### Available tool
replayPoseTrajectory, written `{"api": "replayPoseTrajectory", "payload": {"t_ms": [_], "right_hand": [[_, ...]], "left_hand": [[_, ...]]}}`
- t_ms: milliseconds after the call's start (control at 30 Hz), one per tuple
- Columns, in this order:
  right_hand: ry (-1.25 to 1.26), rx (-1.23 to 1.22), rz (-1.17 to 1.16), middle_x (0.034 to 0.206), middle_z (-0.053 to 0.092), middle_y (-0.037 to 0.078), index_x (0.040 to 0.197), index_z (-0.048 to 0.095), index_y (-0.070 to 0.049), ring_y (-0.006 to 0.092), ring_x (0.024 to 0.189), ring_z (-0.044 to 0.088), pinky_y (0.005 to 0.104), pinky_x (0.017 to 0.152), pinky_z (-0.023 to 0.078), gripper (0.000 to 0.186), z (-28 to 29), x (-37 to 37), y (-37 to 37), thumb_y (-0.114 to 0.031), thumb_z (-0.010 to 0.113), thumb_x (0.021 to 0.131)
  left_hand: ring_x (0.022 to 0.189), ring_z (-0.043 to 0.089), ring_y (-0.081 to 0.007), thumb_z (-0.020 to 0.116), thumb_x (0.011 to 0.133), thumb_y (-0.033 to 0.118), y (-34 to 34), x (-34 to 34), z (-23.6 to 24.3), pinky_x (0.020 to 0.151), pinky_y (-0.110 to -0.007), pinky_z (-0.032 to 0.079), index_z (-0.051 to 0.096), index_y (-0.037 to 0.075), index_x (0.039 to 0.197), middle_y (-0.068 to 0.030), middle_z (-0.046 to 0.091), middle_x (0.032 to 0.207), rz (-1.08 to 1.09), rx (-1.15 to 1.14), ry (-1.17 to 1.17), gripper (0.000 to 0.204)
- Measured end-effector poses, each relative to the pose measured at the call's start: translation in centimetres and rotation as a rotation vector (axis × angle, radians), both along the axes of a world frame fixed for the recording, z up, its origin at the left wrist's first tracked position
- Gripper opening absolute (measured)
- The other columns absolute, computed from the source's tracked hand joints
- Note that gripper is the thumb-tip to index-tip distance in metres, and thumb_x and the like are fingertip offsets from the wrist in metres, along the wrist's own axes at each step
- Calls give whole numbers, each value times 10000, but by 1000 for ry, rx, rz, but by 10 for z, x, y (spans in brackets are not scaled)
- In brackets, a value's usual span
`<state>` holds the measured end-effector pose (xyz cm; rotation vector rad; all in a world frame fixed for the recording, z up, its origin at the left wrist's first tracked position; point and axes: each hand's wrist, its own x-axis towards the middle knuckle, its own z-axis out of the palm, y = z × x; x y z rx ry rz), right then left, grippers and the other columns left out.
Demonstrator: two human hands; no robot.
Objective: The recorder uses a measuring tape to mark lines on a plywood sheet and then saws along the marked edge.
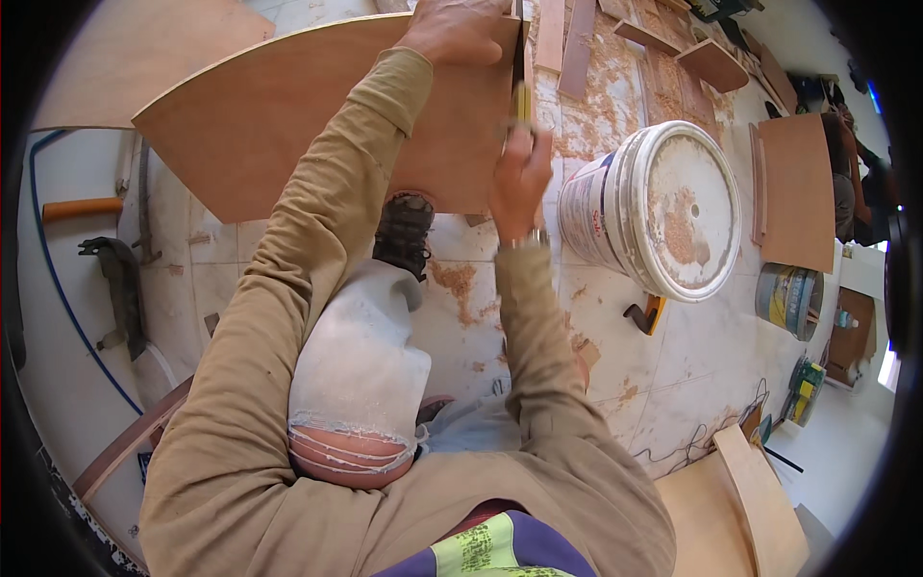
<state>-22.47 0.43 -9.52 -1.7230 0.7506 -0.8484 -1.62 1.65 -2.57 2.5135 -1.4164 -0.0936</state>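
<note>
A large curved sheet of brown plywood (317, 111) stretches across the upper left, its straight right edge in front of me. My left hand (457, 34) presses down on its far part, palm down with the thumb out. Some of those fingertips are hard to see at the picture's top. In my right hand (520, 183), slightly blurred, is the yellow-and-black handle of a handsaw (520, 101). Its dark blade shows edge-on along the board's right side. My shoe (403, 236) is at the board's near edge.
A white lidded bucket (687, 212), dusted with sawdust, stands close right of my right arm. Beside it lies a yellow-and-black tool (654, 314). Wood offcuts (711, 65) and sawdust cover the floor beyond. A blue hose (60, 260) runs at left; plywood pieces (716, 510) lie lower right.
</note>
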Motion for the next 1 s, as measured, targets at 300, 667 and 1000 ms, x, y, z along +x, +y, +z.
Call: {"api": "replayPoseTrajectory", "payload": {"t_ms": [300,667,1000], "right_hand": [[55,116,-20,854,699,62,1163,632,-40,66,638,558,284,563,445,251,-20,-72,41,-201,505,1018],[-261,-58,29,637,520,27,1007,576,-25,107,550,483,303,512,400,284,-44,60,-45,-305,538,1033],[-189,-122,75,750,628,117,1129,625,13,202,692,588,373,640,498,351,-42,61,-44,-315,547,1033]], "left_hand": [[1107,660,-359,655,743,200,-3,16,-12,918,-463,510,583,61,1223,-200,707,1103,-38,-73,10,505],[1158,630,-380,626,753,170,-8,6,5,968,-486,483,608,56,1198,-212,691,1148,27,18,88,459],[1221,598,-379,621,764,176,-2,21,-4,1008,-475,475,598,49,1265,-229,654,1246,39,-32,116,518]]}}
